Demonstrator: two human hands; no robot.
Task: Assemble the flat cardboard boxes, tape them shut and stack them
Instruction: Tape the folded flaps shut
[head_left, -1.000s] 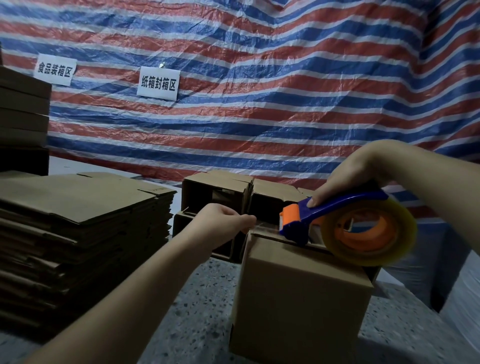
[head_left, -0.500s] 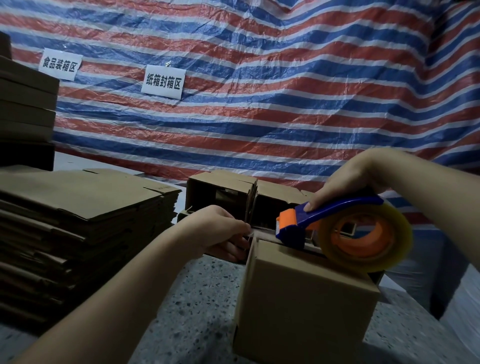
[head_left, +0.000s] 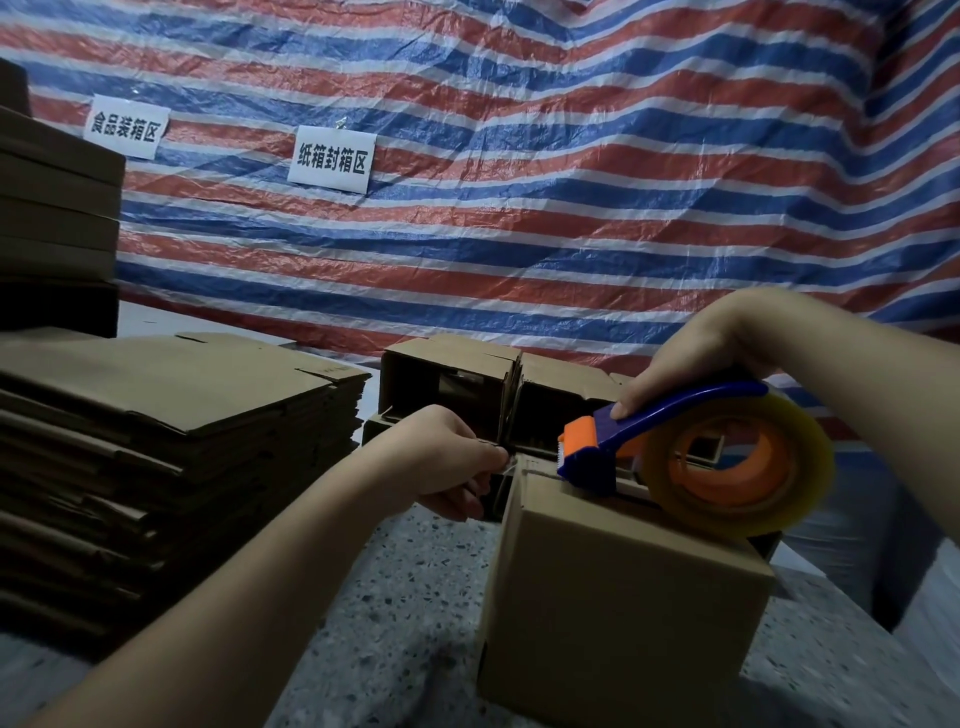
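A red, white and blue striped tarpaulin (head_left: 571, 182) fills the far side of the scene, with two white paper signs (head_left: 331, 160) bearing printed characters fixed to it. At the left, a tall stack of flat cardboard boxes (head_left: 171, 415) lies on the speckled worktop (head_left: 395, 613), and a darker pile of cartons (head_left: 52, 208) rises at the far left behind it. Near the middle right stands the assembled box (head_left: 618, 603), upright on the worktop, its top flaps folded shut. Just beyond it sit several open boxes (head_left: 452, 379) lying on their sides, mouths facing the viewer. A blue and orange tape dispenser (head_left: 691, 447) with a roll of clear tape rests on the top of the assembled box, its orange cutter end at the box's far left edge. The right hand (head_left: 691, 364) grips the dispenser's blue handle from above, fingers curled round it. The left hand (head_left: 452, 457) is at the box's far left corner, fingertips pinching the loose end of the clear tape (head_left: 511, 464).
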